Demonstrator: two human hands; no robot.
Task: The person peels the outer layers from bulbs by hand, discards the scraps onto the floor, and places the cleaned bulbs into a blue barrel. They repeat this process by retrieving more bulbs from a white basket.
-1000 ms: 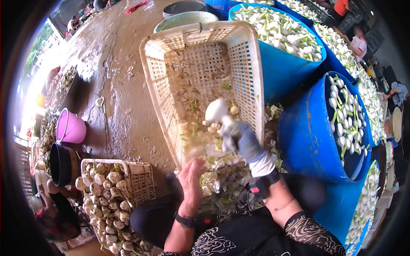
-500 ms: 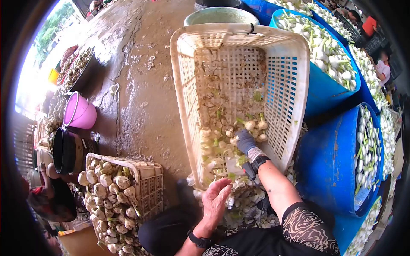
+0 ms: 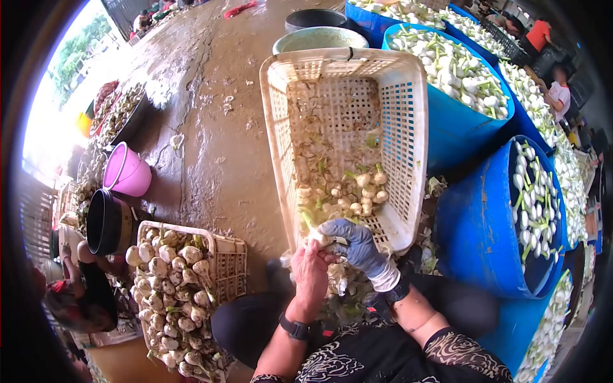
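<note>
cream latticed basket (image 3: 348, 127), blue barrel (image 3: 485, 223), pink bucket (image 3: 128, 172), perhaps grey-blue glove (image 3: 357, 246).

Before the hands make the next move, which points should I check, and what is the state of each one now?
1. Grip: left hand and gloved right hand both close on one white bulb: ok.
2. Tool in the right hand: cannot tell, the fingers hide it.
3. Supply: loose bulbs lie low in the tilted basket: ok.
4. Room in the nearest blue barrel: ok, part of its inner wall shows bare.
5. What props the basket: cannot tell.
</note>
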